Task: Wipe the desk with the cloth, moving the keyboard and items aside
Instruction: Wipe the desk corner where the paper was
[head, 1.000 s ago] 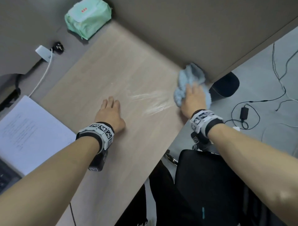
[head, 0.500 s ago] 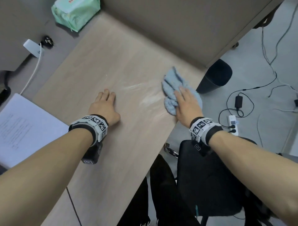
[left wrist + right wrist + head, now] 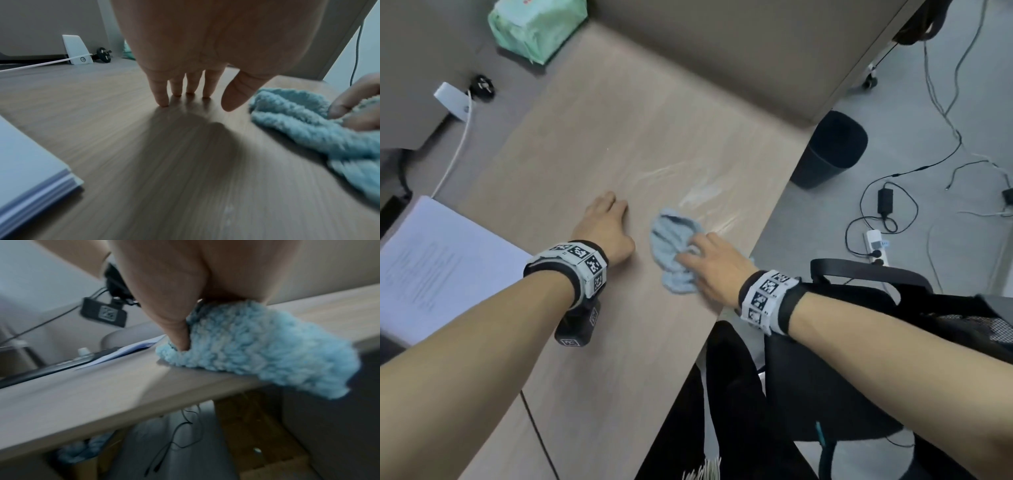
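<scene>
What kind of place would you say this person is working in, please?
Most likely an office workstation: a wood-grain desk backed by a partition panel, a stack of printed papers at its left, and a power strip with cables and a bin on the floor.

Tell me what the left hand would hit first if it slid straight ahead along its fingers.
Nothing nearby: bare desk lies ahead of the left hand. Farther along that line sits the green tissue pack, though the exact line is uncertain.
</scene>
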Action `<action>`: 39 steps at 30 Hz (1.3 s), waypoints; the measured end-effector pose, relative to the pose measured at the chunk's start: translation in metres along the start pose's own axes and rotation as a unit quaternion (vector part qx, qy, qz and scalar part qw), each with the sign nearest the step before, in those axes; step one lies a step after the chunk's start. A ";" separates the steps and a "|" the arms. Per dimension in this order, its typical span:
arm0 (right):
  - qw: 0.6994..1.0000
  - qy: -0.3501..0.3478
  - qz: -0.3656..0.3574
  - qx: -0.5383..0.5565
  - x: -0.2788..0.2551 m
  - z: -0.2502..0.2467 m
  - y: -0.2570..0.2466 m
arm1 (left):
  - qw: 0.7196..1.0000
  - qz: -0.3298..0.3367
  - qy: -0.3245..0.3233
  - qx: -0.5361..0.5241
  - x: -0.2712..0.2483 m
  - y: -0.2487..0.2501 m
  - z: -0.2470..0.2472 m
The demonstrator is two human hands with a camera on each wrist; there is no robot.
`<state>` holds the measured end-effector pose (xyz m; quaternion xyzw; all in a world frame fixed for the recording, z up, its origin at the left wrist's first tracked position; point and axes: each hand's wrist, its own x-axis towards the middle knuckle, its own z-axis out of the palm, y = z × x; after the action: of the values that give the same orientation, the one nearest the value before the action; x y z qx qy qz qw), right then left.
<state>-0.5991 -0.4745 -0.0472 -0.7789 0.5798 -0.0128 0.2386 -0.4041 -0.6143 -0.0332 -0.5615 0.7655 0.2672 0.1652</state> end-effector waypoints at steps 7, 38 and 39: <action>0.914 0.104 0.386 0.067 -0.013 -0.055 0.106 | 1.000 -0.012 0.001 0.020 -0.002 0.006 0.001; 0.992 -0.012 -0.092 -0.086 0.254 -0.079 0.064 | 0.989 -0.143 0.026 -0.011 0.066 -0.027 -0.043; 0.994 -0.005 -0.072 -0.083 0.267 -0.084 0.070 | 0.989 -0.143 0.024 -0.004 0.066 -0.027 -0.043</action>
<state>-0.6000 -0.7619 -0.0685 -0.8356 0.5203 0.0218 0.1747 -0.3973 -0.6963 -0.0412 -0.6721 0.6802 0.2304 0.1805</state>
